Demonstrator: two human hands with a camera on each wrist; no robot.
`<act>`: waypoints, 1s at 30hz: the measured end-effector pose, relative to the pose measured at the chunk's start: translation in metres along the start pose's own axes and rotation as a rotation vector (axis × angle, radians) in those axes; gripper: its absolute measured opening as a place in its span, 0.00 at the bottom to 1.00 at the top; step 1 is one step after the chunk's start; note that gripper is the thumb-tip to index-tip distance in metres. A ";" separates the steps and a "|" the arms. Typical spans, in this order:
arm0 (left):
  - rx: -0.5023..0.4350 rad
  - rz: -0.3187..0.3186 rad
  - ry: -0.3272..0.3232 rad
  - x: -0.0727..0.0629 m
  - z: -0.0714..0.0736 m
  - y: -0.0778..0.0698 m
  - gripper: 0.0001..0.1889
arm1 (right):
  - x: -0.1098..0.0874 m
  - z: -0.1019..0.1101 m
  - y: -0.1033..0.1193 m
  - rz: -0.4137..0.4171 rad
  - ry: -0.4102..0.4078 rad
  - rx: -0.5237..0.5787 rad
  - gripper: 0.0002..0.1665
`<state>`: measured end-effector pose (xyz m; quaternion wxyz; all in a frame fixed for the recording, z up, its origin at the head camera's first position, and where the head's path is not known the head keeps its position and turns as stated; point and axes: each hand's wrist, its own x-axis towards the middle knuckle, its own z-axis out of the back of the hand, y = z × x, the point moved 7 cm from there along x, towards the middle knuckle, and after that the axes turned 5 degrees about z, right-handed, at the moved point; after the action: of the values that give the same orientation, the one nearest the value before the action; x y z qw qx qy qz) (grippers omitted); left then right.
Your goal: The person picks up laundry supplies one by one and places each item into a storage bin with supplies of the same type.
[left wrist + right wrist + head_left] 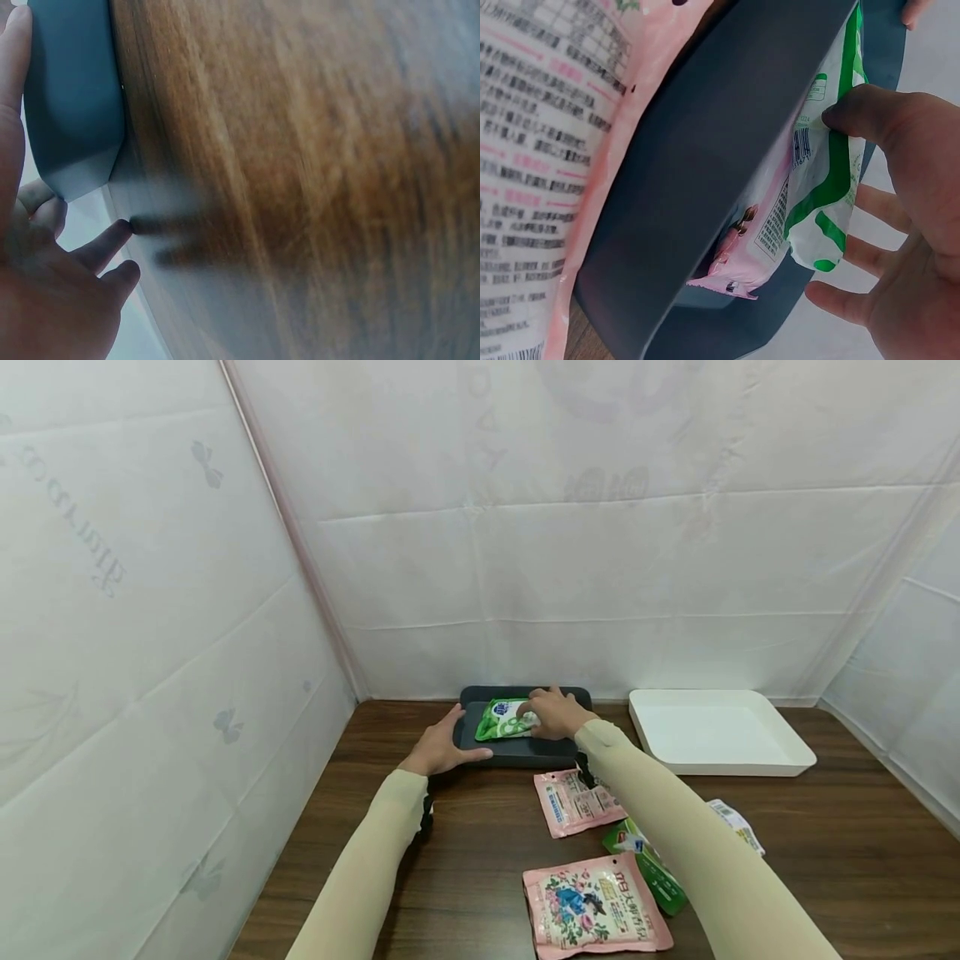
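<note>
A dark grey tray (525, 752) stands against the back wall, with a green-and-white soft packet (495, 720) lying in it. My right hand (555, 714) pinches that packet; in the right wrist view its thumb presses on the face near the barcode and the fingers lie behind. A pink packet (757, 225) is beneath the green one inside the tray. At the tray's left front corner is my left hand (442, 747), thumb along the front rim and fingers spread by the left side. The left wrist view shows those fingers (105, 244) extended beside the tray's corner.
To the right stands a white tray (712, 727). Two pink packets (577, 802) lie on the wooden table in front of the grey tray, near a green packaged item (660, 877). A small white packet (737, 825) sits partly behind my right sleeve. White sheeting walls the table.
</note>
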<state>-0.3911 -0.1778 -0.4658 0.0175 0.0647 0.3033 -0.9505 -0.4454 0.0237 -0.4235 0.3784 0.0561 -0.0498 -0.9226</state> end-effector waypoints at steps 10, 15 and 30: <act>0.005 0.011 0.003 -0.001 -0.003 0.000 0.64 | -0.004 0.002 -0.002 -0.033 -0.033 -0.018 0.27; 0.011 0.005 0.008 0.001 -0.004 -0.003 0.63 | -0.006 0.003 -0.007 -0.050 -0.063 -0.040 0.30; 0.012 -0.007 0.009 0.004 -0.002 -0.004 0.61 | -0.020 0.012 -0.011 0.017 -0.056 -0.022 0.36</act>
<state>-0.3950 -0.1737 -0.4654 0.0126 0.0679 0.2980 -0.9521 -0.4404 0.0462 -0.4122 0.3852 0.0256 -0.0506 -0.9211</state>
